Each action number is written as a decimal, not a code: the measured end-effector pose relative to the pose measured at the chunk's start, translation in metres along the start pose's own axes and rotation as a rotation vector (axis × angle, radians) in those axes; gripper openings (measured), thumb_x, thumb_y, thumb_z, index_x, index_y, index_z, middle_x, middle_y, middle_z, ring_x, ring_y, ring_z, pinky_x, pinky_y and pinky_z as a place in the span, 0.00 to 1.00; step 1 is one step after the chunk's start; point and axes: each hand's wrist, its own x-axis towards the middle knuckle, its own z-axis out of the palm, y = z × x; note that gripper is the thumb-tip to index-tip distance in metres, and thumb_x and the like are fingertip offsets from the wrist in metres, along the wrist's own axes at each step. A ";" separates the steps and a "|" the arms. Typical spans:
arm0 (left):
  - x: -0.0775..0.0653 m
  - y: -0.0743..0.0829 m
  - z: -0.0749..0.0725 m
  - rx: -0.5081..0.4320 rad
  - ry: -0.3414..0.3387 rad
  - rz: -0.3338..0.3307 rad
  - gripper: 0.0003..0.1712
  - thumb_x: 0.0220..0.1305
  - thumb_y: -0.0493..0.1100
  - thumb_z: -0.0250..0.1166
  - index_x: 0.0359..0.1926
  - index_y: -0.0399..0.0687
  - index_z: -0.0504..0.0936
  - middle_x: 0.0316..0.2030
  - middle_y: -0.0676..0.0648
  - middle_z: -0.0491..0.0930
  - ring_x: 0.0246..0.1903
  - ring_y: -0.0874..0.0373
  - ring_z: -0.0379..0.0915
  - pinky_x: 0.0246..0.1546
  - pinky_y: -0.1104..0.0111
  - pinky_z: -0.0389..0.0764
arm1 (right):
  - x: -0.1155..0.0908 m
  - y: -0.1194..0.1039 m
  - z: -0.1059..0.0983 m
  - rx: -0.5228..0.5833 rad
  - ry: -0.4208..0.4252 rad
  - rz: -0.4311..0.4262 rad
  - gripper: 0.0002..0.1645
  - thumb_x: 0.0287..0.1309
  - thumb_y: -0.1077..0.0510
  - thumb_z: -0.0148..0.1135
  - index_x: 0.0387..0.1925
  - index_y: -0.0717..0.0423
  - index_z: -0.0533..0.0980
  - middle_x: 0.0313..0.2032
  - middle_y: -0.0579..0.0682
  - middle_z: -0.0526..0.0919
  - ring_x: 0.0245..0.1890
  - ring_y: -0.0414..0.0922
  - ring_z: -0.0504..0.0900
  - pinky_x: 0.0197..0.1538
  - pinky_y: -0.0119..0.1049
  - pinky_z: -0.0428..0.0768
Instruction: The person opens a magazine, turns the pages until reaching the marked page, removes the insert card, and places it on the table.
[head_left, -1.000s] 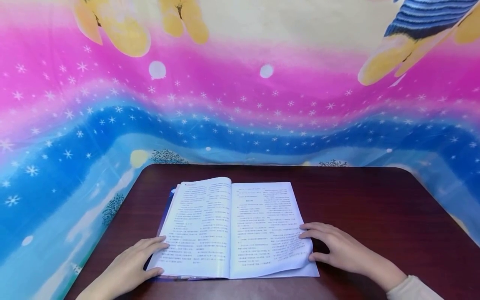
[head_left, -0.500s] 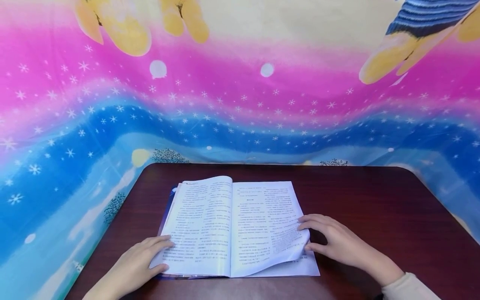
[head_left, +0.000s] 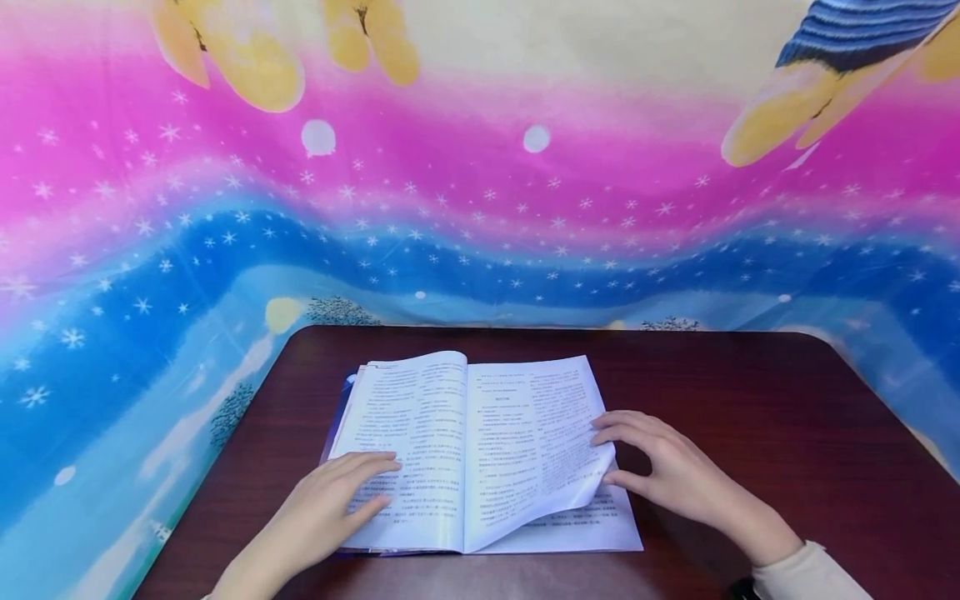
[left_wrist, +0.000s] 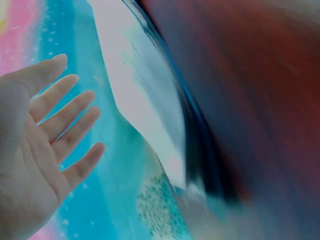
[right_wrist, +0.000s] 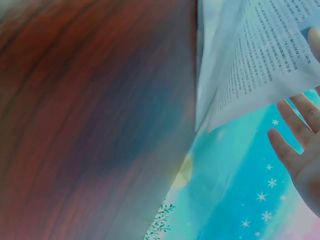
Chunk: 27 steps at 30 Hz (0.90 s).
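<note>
An open magazine (head_left: 412, 492) with printed text lies on the table. My left hand (head_left: 322, 508) is over its left page, fingers extended; the left wrist view shows this hand (left_wrist: 45, 135) with spread fingers, beside the magazine (left_wrist: 145, 90) and holding nothing. At the right side, my right hand (head_left: 667, 467) pinches the outer edge of the right-hand page (head_left: 555, 467) between thumb and fingers. That page's lower corner curls up, baring printed text on the sheet beneath. In the right wrist view the raised page (right_wrist: 270, 55) hides part of the right hand (right_wrist: 305, 150).
The dark reddish-brown table (head_left: 750, 400) extends to both sides of the magazine and behind it. A patterned cloth (head_left: 480, 208) in pink and blue with snowflakes hangs around the table's back and sides.
My left hand has moved rightward from the magazine's left edge to over the left page. My right hand has shifted slightly left and farther up, and the page corner it holds is lifted more.
</note>
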 end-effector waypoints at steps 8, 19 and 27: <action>0.027 0.025 0.008 -0.069 0.079 0.139 0.20 0.64 0.50 0.69 0.57 0.57 0.82 0.56 0.59 0.80 0.57 0.61 0.74 0.58 0.56 0.75 | 0.009 -0.008 -0.005 0.032 0.051 -0.024 0.29 0.41 0.58 0.81 0.48 0.41 0.80 0.56 0.43 0.78 0.59 0.45 0.74 0.63 0.18 0.57; 0.045 0.064 0.013 -0.184 0.112 0.268 0.21 0.66 0.52 0.67 0.60 0.61 0.79 0.57 0.63 0.78 0.58 0.65 0.73 0.58 0.59 0.75 | 0.019 -0.024 -0.006 0.030 0.094 0.001 0.28 0.38 0.60 0.82 0.43 0.40 0.80 0.56 0.43 0.79 0.61 0.46 0.72 0.64 0.20 0.56; 0.056 0.093 0.009 -0.261 0.016 0.280 0.27 0.67 0.58 0.64 0.65 0.63 0.75 0.61 0.62 0.74 0.62 0.63 0.70 0.61 0.55 0.73 | 0.026 -0.031 -0.004 0.046 0.117 0.020 0.27 0.38 0.58 0.82 0.42 0.43 0.80 0.54 0.44 0.80 0.61 0.48 0.72 0.65 0.20 0.55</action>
